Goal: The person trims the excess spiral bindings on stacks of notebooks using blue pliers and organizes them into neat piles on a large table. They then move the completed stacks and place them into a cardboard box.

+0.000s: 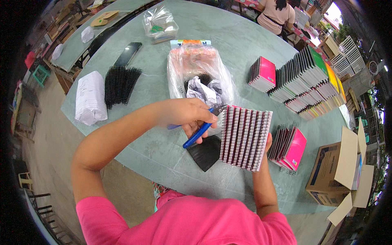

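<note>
My left hand is closed round blue-handled pliers. Their metal jaws meet the upper left corner of a stack of spiral notebooks, whose coils face up in rows. From the right side, my right hand grips that stack; most of its fingers are hidden behind it. Beneath the pliers a black flat piece lies on the table. Right of my right hand sits a small pile of pink notebooks with loose coil ends sticking out.
Ahead is a clear plastic bag with crumpled paper. Black coils lie beside a white wrapped bundle. Rows of notebooks stand far right, above an open cardboard box. A plastic tub is at the back; another person is beyond.
</note>
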`<state>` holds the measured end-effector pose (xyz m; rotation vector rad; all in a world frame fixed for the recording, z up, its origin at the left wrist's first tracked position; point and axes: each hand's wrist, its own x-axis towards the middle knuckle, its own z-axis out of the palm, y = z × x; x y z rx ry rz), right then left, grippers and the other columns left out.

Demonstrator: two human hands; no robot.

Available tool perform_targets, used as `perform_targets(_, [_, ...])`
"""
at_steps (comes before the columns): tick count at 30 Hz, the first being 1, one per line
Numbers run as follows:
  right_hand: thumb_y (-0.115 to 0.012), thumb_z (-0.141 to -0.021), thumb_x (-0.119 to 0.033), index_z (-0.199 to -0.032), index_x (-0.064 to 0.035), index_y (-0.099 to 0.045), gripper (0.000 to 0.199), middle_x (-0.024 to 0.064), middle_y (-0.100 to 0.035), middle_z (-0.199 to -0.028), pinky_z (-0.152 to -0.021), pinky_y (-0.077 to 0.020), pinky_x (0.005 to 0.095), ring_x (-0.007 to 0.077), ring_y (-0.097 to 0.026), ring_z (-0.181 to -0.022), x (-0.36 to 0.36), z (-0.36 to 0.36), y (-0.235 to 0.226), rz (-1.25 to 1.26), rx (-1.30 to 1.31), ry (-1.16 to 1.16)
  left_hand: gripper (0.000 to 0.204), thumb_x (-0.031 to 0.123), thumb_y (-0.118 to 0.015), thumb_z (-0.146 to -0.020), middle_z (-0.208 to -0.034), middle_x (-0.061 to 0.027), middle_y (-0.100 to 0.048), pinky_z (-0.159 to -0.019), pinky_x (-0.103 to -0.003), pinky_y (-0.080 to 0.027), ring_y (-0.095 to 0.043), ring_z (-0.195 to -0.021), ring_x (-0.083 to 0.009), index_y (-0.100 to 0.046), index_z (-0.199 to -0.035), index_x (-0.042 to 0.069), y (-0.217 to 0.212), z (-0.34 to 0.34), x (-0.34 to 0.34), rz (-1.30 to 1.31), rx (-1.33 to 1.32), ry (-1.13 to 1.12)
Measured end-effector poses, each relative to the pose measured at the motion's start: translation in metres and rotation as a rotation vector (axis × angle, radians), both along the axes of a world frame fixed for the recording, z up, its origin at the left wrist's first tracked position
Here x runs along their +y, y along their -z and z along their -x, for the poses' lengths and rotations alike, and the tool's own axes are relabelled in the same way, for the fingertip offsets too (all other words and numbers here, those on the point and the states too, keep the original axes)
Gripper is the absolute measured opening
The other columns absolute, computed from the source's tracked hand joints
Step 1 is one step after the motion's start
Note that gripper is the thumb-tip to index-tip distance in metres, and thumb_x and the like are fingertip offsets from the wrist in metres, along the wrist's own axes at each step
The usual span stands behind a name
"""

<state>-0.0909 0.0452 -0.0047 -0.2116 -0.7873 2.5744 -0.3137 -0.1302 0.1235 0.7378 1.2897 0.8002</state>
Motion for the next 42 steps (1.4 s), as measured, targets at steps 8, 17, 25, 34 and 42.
perform_targets(8, [-0.065,-0.066,-0.045,-0.115,-0.0021,-0.05,0.067,0.0132,-0.058,-0.107,-0.083,-0.0467,0.0409,0.0267,-0.058,-0.094,0.003,-0.004,0.006,0.006,-0.01,-0.02,0.037,0.031,-0.047,-0.087,-0.082,-0.0143,-0.06,-0.06,-0.032,-0.052,-0.062,-0.069,-0.0222,-0.051,-0.097,-0.004,0.008,-0.007,0.008,-0.095,0.316,0.101])
perform_targets(17, [-0.067,-0.065,-0.041,-0.115,0.001,-0.049,0.068,0.0149,-0.058,-0.105,-0.081,-0.0482,0.0409,0.0274,-0.059,-0.091,-0.001,-0.004,-0.004,-0.011,-0.082,-0.049,0.04,0.034,-0.045,-0.088,-0.084,-0.0167,-0.06,-0.061,-0.033,-0.052,-0.063,-0.072,-0.0242,-0.05,-0.101,-0.003,-0.002,-0.01,0.008,-0.025,0.141,0.071])
perform_targets(25, [-0.065,-0.068,-0.041,-0.117,0.0011,-0.047,0.067,0.0154,-0.057,-0.108,-0.084,-0.0462,0.0419,0.0284,-0.058,-0.094,0.0,-0.001,0.003,-0.015,-0.001,-0.051,0.043,0.036,-0.044,-0.087,-0.084,-0.02,-0.059,-0.065,-0.042,-0.052,-0.062,-0.074,-0.0324,-0.05,-0.102,-0.004,0.01,-0.013,0.01,0.028,-0.333,-0.018])
perform_targets(34, [-0.065,-0.067,-0.045,-0.116,0.0,-0.048,0.069,0.0147,-0.058,-0.107,-0.083,-0.0466,0.0418,0.0274,-0.058,-0.093,-0.003,0.001,-0.005,-0.029,-0.009,-0.056,0.036,0.031,-0.044,-0.087,-0.082,-0.0212,-0.06,-0.065,-0.044,-0.049,-0.061,-0.073,-0.0356,-0.05,-0.099,-0.003,0.01,-0.01,0.013,-0.123,0.087,0.032])
perform_targets(42, [-0.066,-0.065,-0.043,-0.114,0.0003,-0.049,0.068,0.0142,-0.058,-0.105,-0.081,-0.0479,0.0406,0.0272,-0.059,-0.091,0.004,-0.002,0.002,-0.059,-0.099,-0.028,0.035,0.029,-0.042,-0.089,-0.083,-0.0179,-0.06,-0.062,-0.037,-0.05,-0.061,-0.069,-0.0294,-0.051,-0.097,-0.004,0.0,-0.012,0.01,-0.195,0.507,0.076])
